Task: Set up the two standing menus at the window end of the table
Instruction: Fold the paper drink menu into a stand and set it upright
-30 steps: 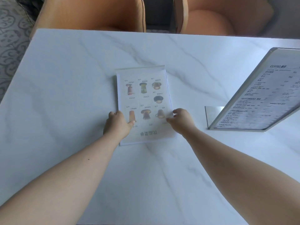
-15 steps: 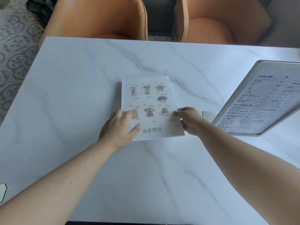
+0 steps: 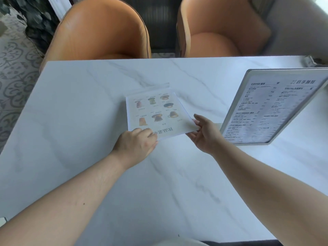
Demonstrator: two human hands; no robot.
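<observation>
A clear acrylic drinks menu with pictures of cups lies near the middle of the white marble table, its near edge raised off the surface. My left hand grips its near left corner. My right hand holds the near right corner, fingers under the edge. A larger framed coffee menu stands tilted at the right end of the table, printed side toward me.
Two orange chairs are pushed up to the far side of the table. A patterned floor and a dark leafy plant lie at the far left. The table's near edge is at the bottom.
The drinks menu's near edge has come up off the table in both hands, and the sheet has turned slightly. My right hand has slid under the right corner. The view has tilted up.
</observation>
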